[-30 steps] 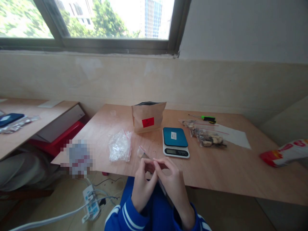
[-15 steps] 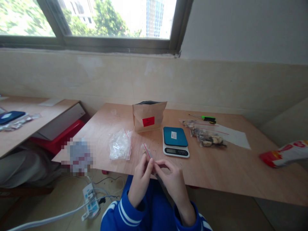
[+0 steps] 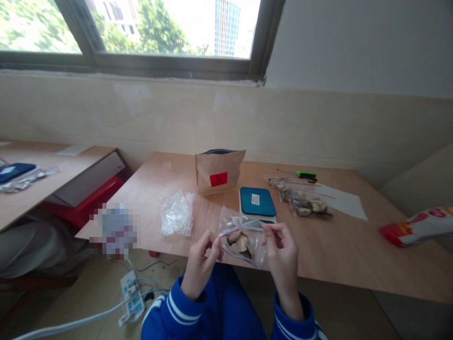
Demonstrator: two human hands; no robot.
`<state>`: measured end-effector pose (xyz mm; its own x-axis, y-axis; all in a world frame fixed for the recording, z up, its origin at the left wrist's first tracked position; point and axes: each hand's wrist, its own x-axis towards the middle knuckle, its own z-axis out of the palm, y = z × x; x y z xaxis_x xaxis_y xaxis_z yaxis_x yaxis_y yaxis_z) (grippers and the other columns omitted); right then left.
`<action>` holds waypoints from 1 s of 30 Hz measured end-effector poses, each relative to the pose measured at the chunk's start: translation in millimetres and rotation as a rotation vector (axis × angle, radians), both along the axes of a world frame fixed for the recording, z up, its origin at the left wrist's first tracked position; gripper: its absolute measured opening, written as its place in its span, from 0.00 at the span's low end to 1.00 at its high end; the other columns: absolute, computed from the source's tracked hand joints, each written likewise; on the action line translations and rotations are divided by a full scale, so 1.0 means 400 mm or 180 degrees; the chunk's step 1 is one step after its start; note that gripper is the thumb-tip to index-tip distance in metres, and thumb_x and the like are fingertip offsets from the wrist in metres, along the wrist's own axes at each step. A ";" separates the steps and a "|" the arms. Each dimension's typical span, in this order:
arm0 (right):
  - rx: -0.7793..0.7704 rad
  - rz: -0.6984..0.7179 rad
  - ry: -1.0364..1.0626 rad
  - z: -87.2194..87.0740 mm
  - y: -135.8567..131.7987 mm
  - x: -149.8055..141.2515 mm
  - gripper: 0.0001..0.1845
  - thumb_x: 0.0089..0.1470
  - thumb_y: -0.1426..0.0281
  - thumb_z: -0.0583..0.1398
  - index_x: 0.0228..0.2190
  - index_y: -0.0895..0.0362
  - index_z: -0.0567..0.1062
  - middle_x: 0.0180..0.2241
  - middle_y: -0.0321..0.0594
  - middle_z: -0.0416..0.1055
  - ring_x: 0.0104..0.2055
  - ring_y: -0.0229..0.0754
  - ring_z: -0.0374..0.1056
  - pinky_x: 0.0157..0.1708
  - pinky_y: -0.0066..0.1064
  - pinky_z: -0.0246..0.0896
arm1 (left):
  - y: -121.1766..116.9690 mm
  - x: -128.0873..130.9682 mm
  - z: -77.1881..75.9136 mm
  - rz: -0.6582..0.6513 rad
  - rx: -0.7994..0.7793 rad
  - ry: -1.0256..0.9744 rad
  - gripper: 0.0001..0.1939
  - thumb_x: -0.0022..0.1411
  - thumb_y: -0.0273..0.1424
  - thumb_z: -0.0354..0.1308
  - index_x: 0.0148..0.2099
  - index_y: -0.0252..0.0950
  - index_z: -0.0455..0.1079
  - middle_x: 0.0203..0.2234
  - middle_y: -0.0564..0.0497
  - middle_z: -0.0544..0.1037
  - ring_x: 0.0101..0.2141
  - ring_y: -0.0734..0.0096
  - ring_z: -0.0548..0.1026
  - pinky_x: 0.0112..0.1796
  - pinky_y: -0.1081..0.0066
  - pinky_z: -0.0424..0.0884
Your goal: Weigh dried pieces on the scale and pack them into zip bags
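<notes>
Clear plastic bag (image 3: 255, 239) of dark-and-pale pieces (image 3: 241, 242), stretched between two bare hands

Pinched between thumb and fingers, the bag's left side is in the left hand (image 3: 202, 260) and its right side in the right hand (image 3: 283, 252). Both pinches are closed on the plastic, with the hands apart. The bag is over the near edge of a wooden table (image 3: 339, 255), a red zip line showing next to the left fingertips. Whether the zip is pressed together, I cannot tell.

Just beyond the grip is a scale (image 3: 257, 202) with a blue-green top; the bag hides most of its front. Farther beyond and a little left, a brown paper pouch (image 3: 219, 171) with a red label stands upright, its mouth gaping. Left of the grip lies a pile of clear plastic (image 3: 177, 215).

Beyond the right hand, filled bags (image 3: 309, 205) lie together, so part of the work looks done. The held bag has its pieces inside but is not among them; sealing or checking it may remain. How much the pouch contains is hidden.
</notes>
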<state>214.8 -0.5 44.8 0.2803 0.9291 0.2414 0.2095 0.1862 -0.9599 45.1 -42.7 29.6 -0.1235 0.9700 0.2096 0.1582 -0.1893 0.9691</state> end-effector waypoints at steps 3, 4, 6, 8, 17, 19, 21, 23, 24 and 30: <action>-0.0004 0.0373 0.0370 0.018 0.006 -0.003 0.17 0.54 0.55 0.60 0.27 0.56 0.68 0.17 0.31 0.63 0.20 0.36 0.63 0.24 0.27 0.61 | 0.014 0.004 -0.013 0.0207 0.0211 -0.0236 0.17 0.67 0.41 0.46 0.30 0.37 0.66 0.26 0.52 0.70 0.31 0.72 0.70 0.35 0.72 0.65; -0.0007 0.0506 0.0555 0.026 0.009 -0.009 0.17 0.54 0.55 0.60 0.28 0.56 0.68 0.17 0.30 0.63 0.20 0.35 0.63 0.23 0.27 0.61 | 0.022 0.008 -0.023 0.0378 0.0218 -0.0405 0.16 0.66 0.42 0.47 0.34 0.37 0.68 0.30 0.50 0.72 0.36 0.70 0.71 0.40 0.70 0.65; -0.0007 0.0721 0.0907 0.043 0.022 -0.023 0.16 0.54 0.55 0.60 0.28 0.55 0.67 0.16 0.28 0.60 0.18 0.34 0.62 0.22 0.26 0.61 | 0.042 0.019 -0.052 0.0582 0.0022 -0.0873 0.17 0.64 0.45 0.50 0.44 0.38 0.69 0.42 0.46 0.73 0.47 0.65 0.69 0.47 0.67 0.64; -0.0035 0.0911 0.1090 0.056 0.044 -0.034 0.16 0.54 0.55 0.60 0.29 0.55 0.67 0.16 0.27 0.60 0.18 0.34 0.62 0.21 0.26 0.62 | 0.065 0.029 -0.082 0.0296 -0.0355 -0.1512 0.25 0.59 0.51 0.53 0.50 0.39 0.68 0.50 0.43 0.71 0.52 0.60 0.68 0.51 0.62 0.63; 0.0491 0.0887 -0.0724 0.040 0.162 -0.042 0.09 0.52 0.67 0.60 0.36 0.56 0.70 0.33 0.39 0.69 0.33 0.40 0.67 0.33 0.31 0.65 | 0.113 0.038 -0.120 -0.0216 -0.1198 -0.2711 0.30 0.54 0.47 0.61 0.56 0.41 0.64 0.44 0.45 0.77 0.36 0.68 0.76 0.35 0.69 0.71; 0.0789 0.1134 -0.1158 0.057 0.168 -0.051 0.07 0.53 0.71 0.58 0.36 0.56 0.72 0.35 0.39 0.68 0.35 0.39 0.66 0.35 0.31 0.65 | 0.126 0.024 -0.123 -0.0008 -0.1065 -0.2599 0.29 0.55 0.45 0.62 0.56 0.42 0.62 0.45 0.48 0.76 0.38 0.70 0.76 0.36 0.72 0.71; 0.0817 0.1792 -0.1423 0.081 0.172 -0.066 0.06 0.54 0.74 0.56 0.35 0.56 0.73 0.33 0.38 0.68 0.34 0.37 0.66 0.36 0.30 0.64 | 0.147 0.007 -0.128 0.0039 -0.0916 -0.2534 0.28 0.55 0.44 0.62 0.55 0.42 0.63 0.49 0.47 0.75 0.44 0.68 0.75 0.41 0.70 0.71; 0.0769 0.2146 -0.1612 0.100 0.183 -0.085 0.08 0.55 0.76 0.55 0.35 0.56 0.74 0.33 0.38 0.68 0.34 0.37 0.66 0.37 0.30 0.63 | 0.171 -0.012 -0.138 0.0057 -0.0825 -0.2566 0.27 0.54 0.44 0.62 0.54 0.40 0.66 0.51 0.46 0.74 0.50 0.63 0.72 0.47 0.67 0.70; 0.0738 0.2195 -0.1667 0.106 0.191 -0.095 0.08 0.55 0.76 0.55 0.35 0.56 0.74 0.34 0.38 0.68 0.35 0.37 0.66 0.37 0.29 0.63 | 0.182 -0.022 -0.145 0.0066 -0.0840 -0.2582 0.28 0.53 0.44 0.63 0.53 0.39 0.67 0.52 0.45 0.74 0.51 0.60 0.72 0.48 0.65 0.70; 0.0487 0.2312 -0.1556 0.076 0.259 -0.149 0.09 0.48 0.82 0.55 0.25 0.57 0.68 0.27 0.33 0.67 0.30 0.36 0.65 0.32 0.26 0.60 | 0.202 -0.056 -0.197 0.0084 -0.1018 -0.2597 0.28 0.53 0.41 0.64 0.55 0.42 0.64 0.51 0.43 0.74 0.46 0.58 0.76 0.43 0.63 0.74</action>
<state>155.2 103.3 75.3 -0.5328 0.7851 0.3157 0.3697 0.5516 -0.7477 22.6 38.2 -49.0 -0.1395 0.9618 -0.2355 -0.6070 0.1048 0.7877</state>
